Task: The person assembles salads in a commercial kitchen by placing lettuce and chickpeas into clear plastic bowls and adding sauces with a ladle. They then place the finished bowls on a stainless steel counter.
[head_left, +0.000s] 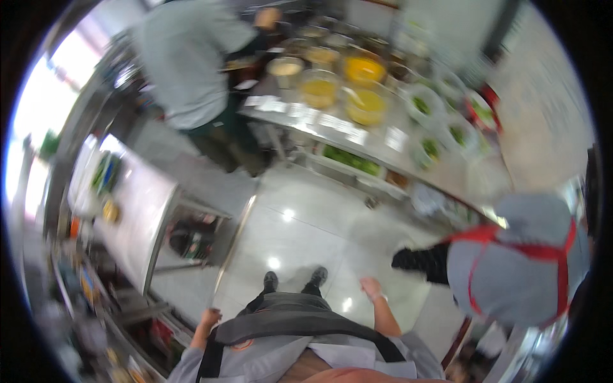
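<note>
Grey shirt (271, 359), dark apron (281, 324) with black straps (210, 362), dark trousers (254, 305), black shoes (271, 281).

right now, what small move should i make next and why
Probably a short step forward toward the counter: the left hand and right hand hang away from it, neither visibly holding anything, and tiled floor lies between.

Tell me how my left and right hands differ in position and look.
Your right hand is farther forward, higher in the view; your left hand sits lower, closer to its edge.
The right hand has what looks like a pale band at its wrist; the left hand shows none.
Both look empty, with bare forearms behind them.
</note>
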